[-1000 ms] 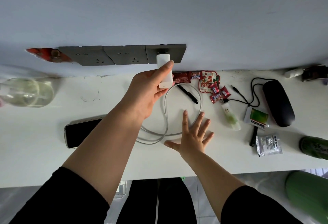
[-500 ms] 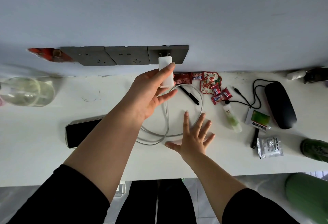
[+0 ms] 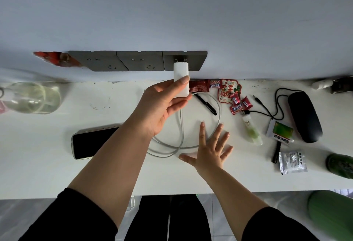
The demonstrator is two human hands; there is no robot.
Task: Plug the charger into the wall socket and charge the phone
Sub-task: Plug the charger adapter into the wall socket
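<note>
Charger [image 3: 181, 72]: white block, grasped at its lower end by the left hand [image 3: 162, 107], thumb on the front face and fingers curled behind. Its prongs sit at the rightmost wall socket [image 3: 185, 60], a short stretch of metal still showing between block and plate (how deep they go cannot be told).

Cable [image 3: 181, 126]: white, drops from under the left hand and loops on the desk [image 3: 38, 173], part of the loop passing just beyond the right hand's fingertips.

Right hand [image 3: 210, 152]: released, fingers spread, palm down flat on the desk, holding nothing.

Phone [image 3: 91, 143]: dark screen up, lying on the desk to the left of the left forearm, partly hidden by it; no cable is seen reaching it.

Black pen [image 3: 206, 104]: on the desk just right of the left hand, inside the cable loop.

Red sweet wrappers [image 3: 236, 103]: scattered beyond the right hand, near the wall.

Dark glasses case [image 3: 304, 116]: well to the right of both hands.
</note>
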